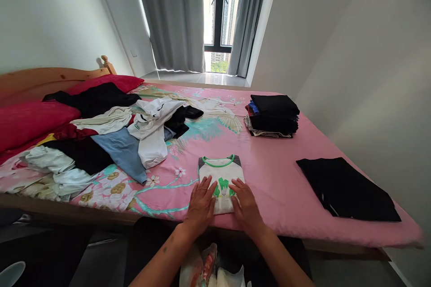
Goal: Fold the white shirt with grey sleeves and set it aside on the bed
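A small white T-shirt (pixel 220 169) with a green-trimmed collar, dark grey shoulders and a green print lies folded into a near-square at the front of the bed. My left hand (pixel 202 201) rests flat on its lower left part, fingers stretched out. On the lower right part lies my right hand (pixel 245 202), also flat with the fingers spread. Neither hand grips the cloth. Part of the print and the lower side edges are hidden under the hands.
A loose heap of clothes, with a white shirt (pixel 153 125) and blue garment (pixel 121 150), spreads at left by red pillows (pixel 37 121). A stack of folded clothes (pixel 274 116) stands at back right; a folded black garment (pixel 350 188) lies on the pink bedsheet (pixel 269 175).
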### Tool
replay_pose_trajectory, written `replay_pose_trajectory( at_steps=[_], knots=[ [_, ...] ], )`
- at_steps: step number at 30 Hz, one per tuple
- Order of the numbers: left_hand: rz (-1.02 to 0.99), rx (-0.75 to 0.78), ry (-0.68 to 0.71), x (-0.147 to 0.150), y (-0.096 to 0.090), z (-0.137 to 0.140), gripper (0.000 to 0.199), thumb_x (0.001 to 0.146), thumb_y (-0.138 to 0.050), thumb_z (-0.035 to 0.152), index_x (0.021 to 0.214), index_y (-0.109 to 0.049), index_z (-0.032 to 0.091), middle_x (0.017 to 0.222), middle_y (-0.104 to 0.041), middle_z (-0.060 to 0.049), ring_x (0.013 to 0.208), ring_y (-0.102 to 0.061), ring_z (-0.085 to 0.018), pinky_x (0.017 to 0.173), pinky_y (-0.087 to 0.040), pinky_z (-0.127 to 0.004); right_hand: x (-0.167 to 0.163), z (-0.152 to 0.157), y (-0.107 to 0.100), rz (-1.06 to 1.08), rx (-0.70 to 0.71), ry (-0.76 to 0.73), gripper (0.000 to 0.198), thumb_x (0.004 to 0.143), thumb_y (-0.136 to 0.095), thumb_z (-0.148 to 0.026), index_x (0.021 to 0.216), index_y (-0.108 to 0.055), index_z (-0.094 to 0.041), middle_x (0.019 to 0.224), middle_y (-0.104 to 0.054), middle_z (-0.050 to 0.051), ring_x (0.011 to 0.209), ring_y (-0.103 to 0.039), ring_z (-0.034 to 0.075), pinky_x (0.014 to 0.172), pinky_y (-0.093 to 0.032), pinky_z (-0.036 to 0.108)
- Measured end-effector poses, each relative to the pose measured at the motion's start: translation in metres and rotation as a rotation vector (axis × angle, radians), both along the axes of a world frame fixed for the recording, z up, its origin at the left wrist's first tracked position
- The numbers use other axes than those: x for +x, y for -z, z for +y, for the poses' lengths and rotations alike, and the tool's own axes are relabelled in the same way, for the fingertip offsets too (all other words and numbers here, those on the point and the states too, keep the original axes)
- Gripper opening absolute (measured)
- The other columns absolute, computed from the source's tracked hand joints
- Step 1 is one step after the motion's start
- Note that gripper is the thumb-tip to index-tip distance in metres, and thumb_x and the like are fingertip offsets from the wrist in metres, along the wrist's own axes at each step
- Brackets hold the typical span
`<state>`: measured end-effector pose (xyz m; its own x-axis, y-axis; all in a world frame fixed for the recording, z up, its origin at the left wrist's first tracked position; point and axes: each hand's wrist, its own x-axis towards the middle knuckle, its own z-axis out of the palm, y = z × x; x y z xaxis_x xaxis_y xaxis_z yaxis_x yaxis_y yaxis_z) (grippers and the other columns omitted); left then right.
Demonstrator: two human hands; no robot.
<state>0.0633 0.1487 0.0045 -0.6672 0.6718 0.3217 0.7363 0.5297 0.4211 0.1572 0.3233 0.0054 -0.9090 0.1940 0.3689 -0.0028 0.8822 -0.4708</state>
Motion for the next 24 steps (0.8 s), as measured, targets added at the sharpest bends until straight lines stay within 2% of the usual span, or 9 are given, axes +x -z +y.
replay_pose_trajectory(
  at_steps=[3, 6, 8, 12, 15, 17, 19, 21, 24],
  knots=[
    [-0.018, -0.194, -0.089, 0.004, 0.016, 0.015, 0.056, 0.089, -0.040, 0.036, 0.143, -0.032, 0.021, 0.152, -0.020, -0.008, 0.140, -0.018, -0.027, 0.114, -0.010, -0.054, -0.017, -0.015, 0.013, -0.201, 0.122, 0.007, 0.050, 0.092, -0.034, -0.033, 0.140, -0.037, -0.019, 0.149, -0.026, 0.004, 0.139, -0.015, 0.021, 0.114, -0.012, 0.046],
    [-0.086, -0.289, -0.165, 0.008, 0.039, 0.001, 0.067, 0.085, -0.045, 0.049, 0.144, -0.029, 0.020, 0.152, -0.018, -0.010, 0.140, -0.017, -0.030, 0.113, -0.010, -0.055, -0.010, -0.009, 0.033, -0.400, 0.144, 0.112, 0.063, 0.089, -0.039, -0.047, 0.144, -0.030, -0.017, 0.150, -0.019, 0.007, 0.139, -0.015, 0.026, 0.113, -0.011, 0.050],
    [-0.110, -0.288, -0.181, 0.005, 0.044, -0.010, 0.067, 0.086, -0.044, 0.049, 0.144, -0.029, 0.019, 0.152, -0.019, -0.010, 0.140, -0.017, -0.028, 0.113, -0.013, -0.053, -0.003, 0.000, 0.038, -0.452, 0.134, 0.175, 0.063, 0.090, -0.034, -0.049, 0.144, -0.030, -0.016, 0.150, -0.019, 0.008, 0.139, -0.016, 0.026, 0.112, -0.012, 0.051],
    [-0.123, -0.218, -0.154, -0.015, 0.029, -0.004, 0.054, 0.092, -0.032, 0.038, 0.141, -0.034, 0.016, 0.151, -0.024, -0.009, 0.140, -0.019, -0.023, 0.112, -0.021, -0.048, -0.014, 0.008, 0.021, -0.381, 0.128, 0.171, 0.054, 0.095, -0.023, -0.040, 0.144, -0.031, -0.018, 0.150, -0.021, 0.005, 0.140, -0.015, 0.022, 0.113, -0.009, 0.050],
    [-0.102, -0.198, -0.065, -0.036, 0.016, 0.017, 0.052, 0.093, -0.030, 0.034, 0.143, -0.030, 0.019, 0.152, -0.022, -0.007, 0.141, -0.015, -0.022, 0.113, -0.016, -0.050, -0.040, 0.005, 0.008, -0.329, 0.153, 0.081, 0.053, 0.095, -0.024, -0.036, 0.144, -0.028, -0.020, 0.150, -0.019, 0.003, 0.140, -0.011, 0.019, 0.114, -0.005, 0.047],
    [-0.122, -0.231, -0.053, -0.047, 0.016, 0.027, 0.054, 0.091, -0.034, 0.037, 0.142, -0.031, 0.021, 0.152, -0.023, -0.007, 0.141, -0.014, -0.024, 0.113, -0.011, -0.054, -0.055, 0.005, 0.009, -0.363, 0.153, 0.040, 0.054, 0.094, -0.028, -0.040, 0.144, -0.028, -0.020, 0.150, -0.019, 0.003, 0.140, -0.010, 0.019, 0.114, -0.004, 0.048],
    [-0.175, -0.241, -0.095, -0.057, 0.023, 0.028, 0.057, 0.088, -0.040, 0.042, 0.141, -0.035, 0.021, 0.151, -0.024, -0.009, 0.141, -0.016, -0.026, 0.113, -0.010, -0.054, -0.062, 0.012, 0.017, -0.438, 0.121, 0.076, 0.060, 0.092, -0.032, -0.047, 0.144, -0.028, -0.019, 0.151, -0.018, 0.005, 0.140, -0.011, 0.022, 0.113, -0.005, 0.050],
    [-0.261, -0.123, -0.177, -0.068, 0.031, 0.023, 0.060, 0.084, -0.046, 0.045, 0.137, -0.041, 0.018, 0.149, -0.029, -0.011, 0.139, -0.022, -0.028, 0.113, -0.015, -0.051, -0.064, 0.022, 0.024, -0.487, 0.076, 0.176, 0.064, 0.091, -0.031, -0.052, 0.144, -0.029, -0.015, 0.150, -0.018, 0.008, 0.140, -0.012, 0.024, 0.112, -0.008, 0.052],
    [-0.459, 0.200, -0.313, -0.092, 0.035, 0.016, 0.054, 0.080, -0.049, 0.044, 0.126, -0.050, 0.015, 0.139, -0.045, -0.014, 0.131, -0.038, -0.026, 0.109, -0.028, -0.043, -0.064, 0.037, 0.026, -0.447, 0.036, 0.268, 0.058, 0.094, -0.024, -0.045, 0.143, -0.031, -0.015, 0.150, -0.020, 0.006, 0.140, -0.012, 0.022, 0.112, -0.012, 0.050]
  ],
)
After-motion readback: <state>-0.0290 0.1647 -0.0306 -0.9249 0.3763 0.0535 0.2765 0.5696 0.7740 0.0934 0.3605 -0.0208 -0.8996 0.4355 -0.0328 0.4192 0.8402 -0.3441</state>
